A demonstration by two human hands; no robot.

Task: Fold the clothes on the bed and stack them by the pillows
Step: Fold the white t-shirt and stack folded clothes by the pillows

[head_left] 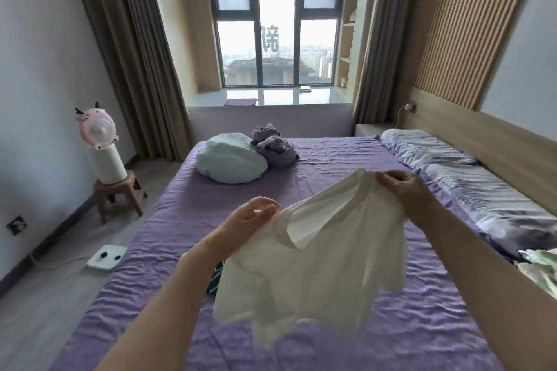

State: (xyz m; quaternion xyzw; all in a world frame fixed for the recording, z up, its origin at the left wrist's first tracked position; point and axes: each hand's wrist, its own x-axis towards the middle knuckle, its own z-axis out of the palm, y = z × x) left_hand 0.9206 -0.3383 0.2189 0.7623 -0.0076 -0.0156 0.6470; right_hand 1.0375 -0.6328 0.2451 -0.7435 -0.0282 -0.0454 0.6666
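Observation:
I hold a white shirt (313, 268) up in the air above the purple bed (150, 274). My right hand (407, 190) pinches its top edge near the collar. Palm up, my left hand (253, 215) has its fingers at the shirt's left shoulder edge, and the cloth hides the fingertips. The shirt hangs down crumpled, with its hem near the sheet. A dark green striped garment (214, 278) peeks out on the bed beneath it. Two pillows (470, 187) in blue-grey patterned cases lie along the headboard on the right.
A round pale-green cushion (230, 158) and a crumpled purple bundle (274, 146) sit at the bed's far end. Light green clothing (539, 271) lies at the right edge by the pillows. On the floor at left are a pink fan on a stool (104, 147) and a white scale (106, 256).

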